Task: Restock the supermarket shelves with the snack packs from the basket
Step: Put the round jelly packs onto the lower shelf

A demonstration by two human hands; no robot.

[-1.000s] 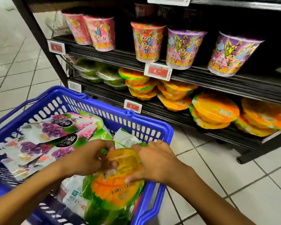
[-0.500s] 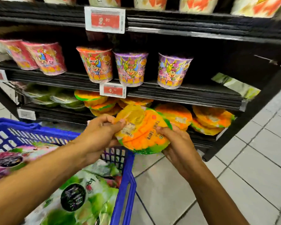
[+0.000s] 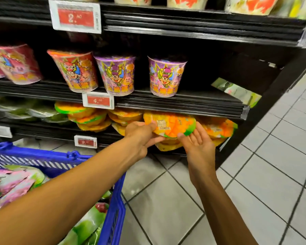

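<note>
- Head view: placing step. The orange snack pack is at the mouth of the lowest shelf, just above a stack of like packs.
- Left hand: grip clamped on the pack's left edge, thumb on top.
- Right hand: grip apart, straight fingers propping the right edge from below.
- Next move, likely: slide the pack flat onto the stack, let go, then go to the blue basket for more.
</note>
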